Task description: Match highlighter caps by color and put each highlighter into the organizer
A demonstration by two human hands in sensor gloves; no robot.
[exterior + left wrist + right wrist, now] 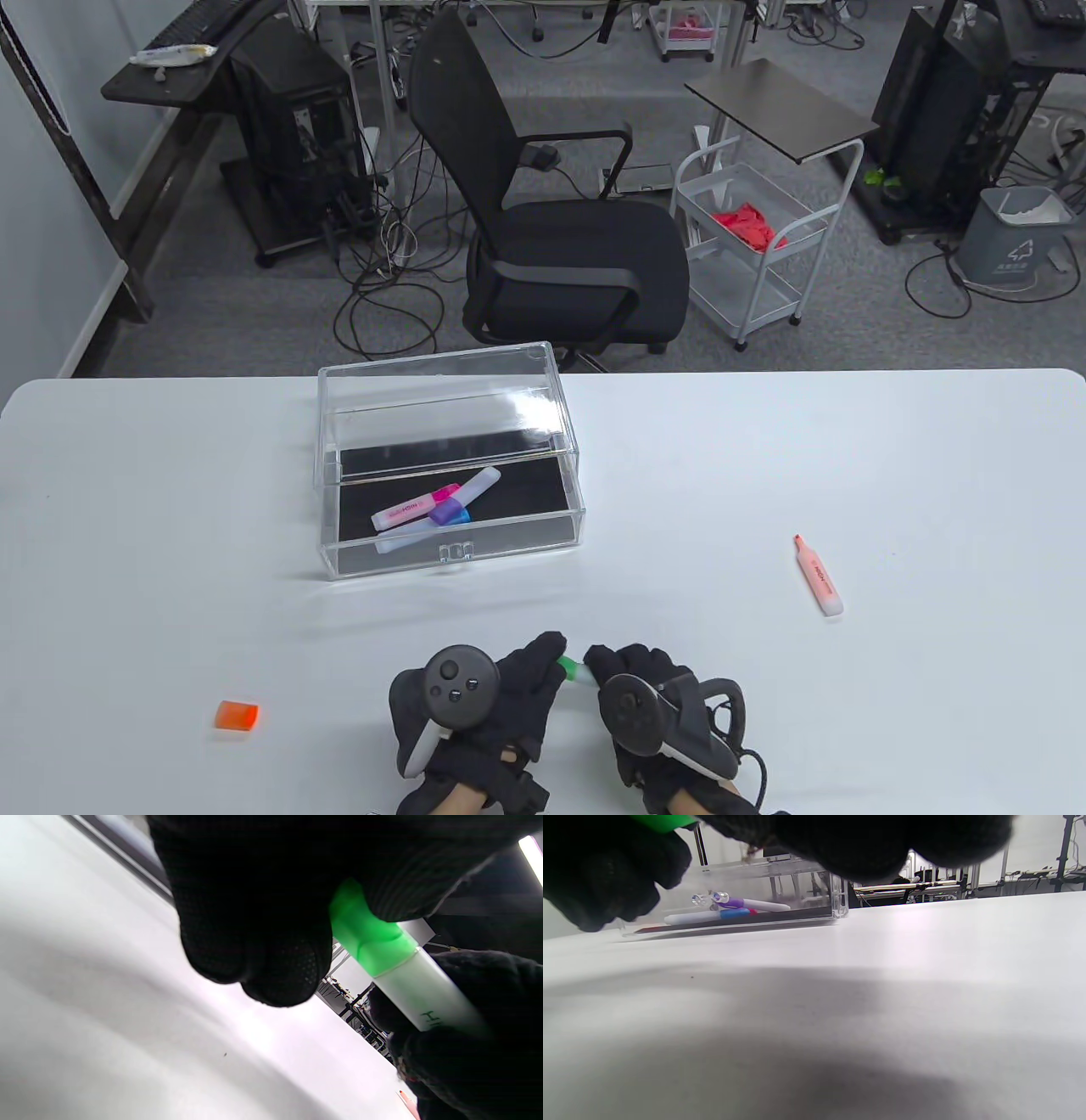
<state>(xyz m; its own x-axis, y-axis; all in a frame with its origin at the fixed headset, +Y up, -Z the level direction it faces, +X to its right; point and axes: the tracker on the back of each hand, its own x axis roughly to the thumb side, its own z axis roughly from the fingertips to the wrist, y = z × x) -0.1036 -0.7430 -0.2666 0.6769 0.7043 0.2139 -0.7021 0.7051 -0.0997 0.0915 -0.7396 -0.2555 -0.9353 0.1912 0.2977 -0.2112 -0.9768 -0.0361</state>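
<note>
Behind white table (pixel 848 475) — black office chair (pixel 560 229), grey carpet.

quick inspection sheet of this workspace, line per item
surface: white table, bare where visible.
job's things: clear organizer holds pink, purple and blue highlighters; green highlighter with its green cap is held between both hands; orange highlighter lies uncapped at the right; orange cap lies at the left.
clutter: nothing seen on the table.
hands: left hand grips the green cap; right hand grips the barrel.
cables: cord from the right tracker; loose cables on the floor.
surroundings: black office chair, white cart, grey bin, desks.
</note>
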